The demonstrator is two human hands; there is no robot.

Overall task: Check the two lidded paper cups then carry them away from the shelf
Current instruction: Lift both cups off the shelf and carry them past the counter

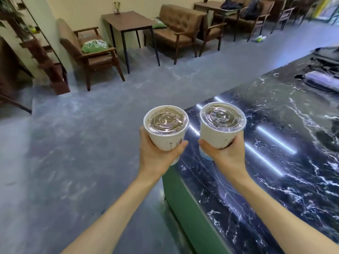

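Two white paper cups with clear plastic lids are held upright side by side in front of me. My left hand [156, 153] grips the left cup [166, 125] around its lower body, over the grey floor. My right hand [225, 154] grips the right cup [222, 121] the same way, above the corner of a black marble counter [275, 180]. A brownish drink shows through both lids. The cups' bases are hidden by my fingers, apart from a pale blue band under the right one.
The counter with its green side panel [189, 208] fills the right. Dark items [321, 79] lie on its far end. Ahead across the grey floor stand brown armchairs [88, 52], a small wooden table [128, 22] and a sofa [176, 32]. A wooden plant shelf [42, 57] stands far left.
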